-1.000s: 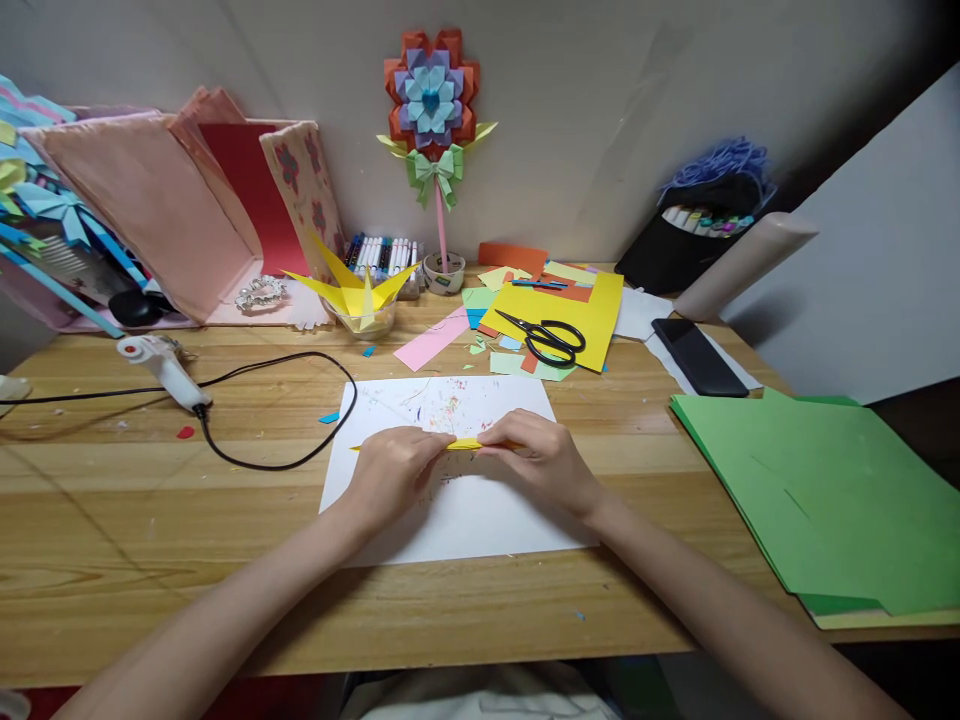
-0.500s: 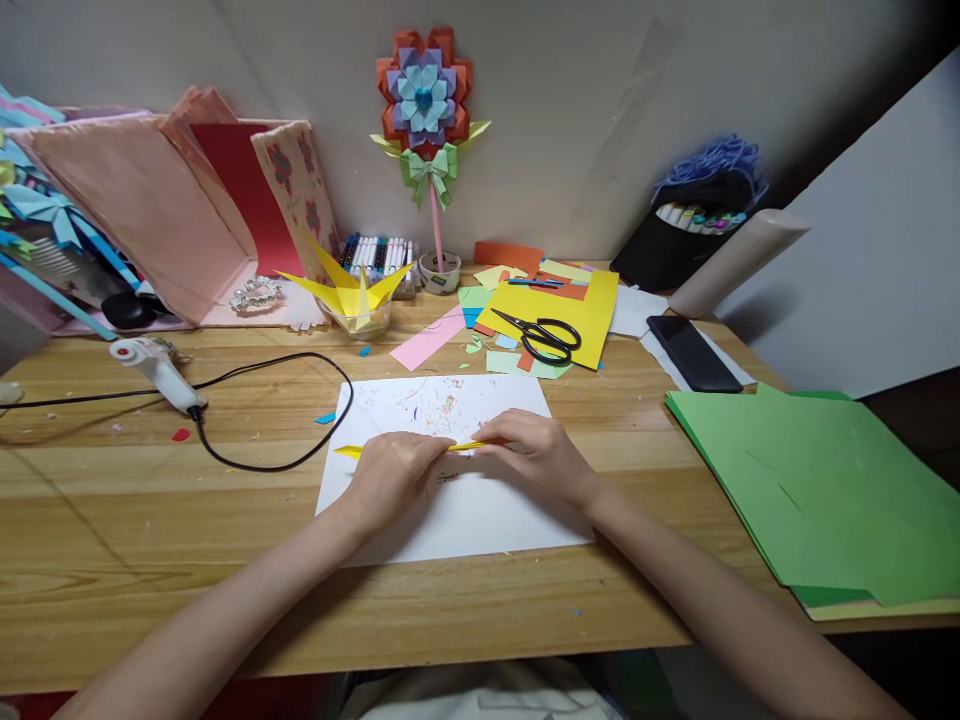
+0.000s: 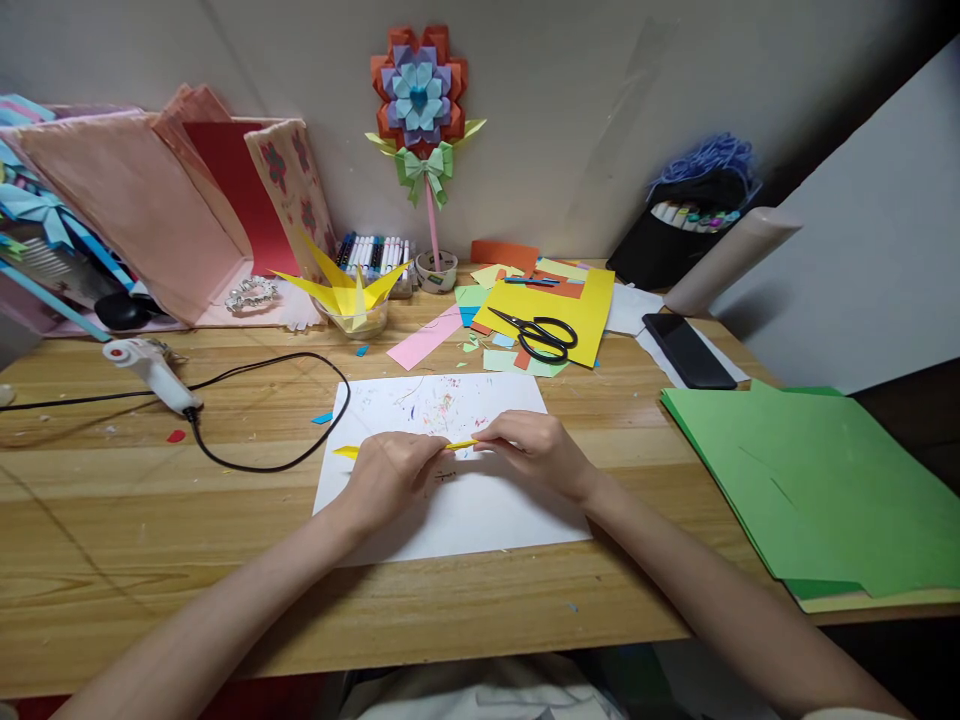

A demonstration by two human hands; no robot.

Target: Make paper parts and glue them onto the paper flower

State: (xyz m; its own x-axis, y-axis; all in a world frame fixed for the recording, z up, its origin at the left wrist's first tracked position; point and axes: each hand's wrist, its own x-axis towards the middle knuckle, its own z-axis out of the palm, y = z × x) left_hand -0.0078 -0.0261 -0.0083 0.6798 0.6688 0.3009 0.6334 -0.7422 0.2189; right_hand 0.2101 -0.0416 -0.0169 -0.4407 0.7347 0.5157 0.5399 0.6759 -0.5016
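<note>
A narrow folded piece of yellow paper (image 3: 460,445) spans the space between my two hands, over a white sheet (image 3: 480,520) marked with coloured specks. My left hand (image 3: 391,478) is closed around its middle, and a pointed yellow end sticks out on the far side of that hand. With thumb and fingers, my right hand (image 3: 536,450) pinches the other end. Much of the paper is hidden under my left hand. Beyond the sheet, black-handled scissors (image 3: 546,338) lie on yellow paper (image 3: 596,320).
At left rests a white glue gun (image 3: 154,375) with a looping black cord. Behind stand a clear bowl (image 3: 367,322) with yellow folded points and a paper flower (image 3: 420,95). A phone (image 3: 688,350) and green sheets (image 3: 817,490) lie at right.
The whole view has shifted slightly. Both hands keep their grip on the yellow paper; its right end, between the fingers, has moved only a little.
</note>
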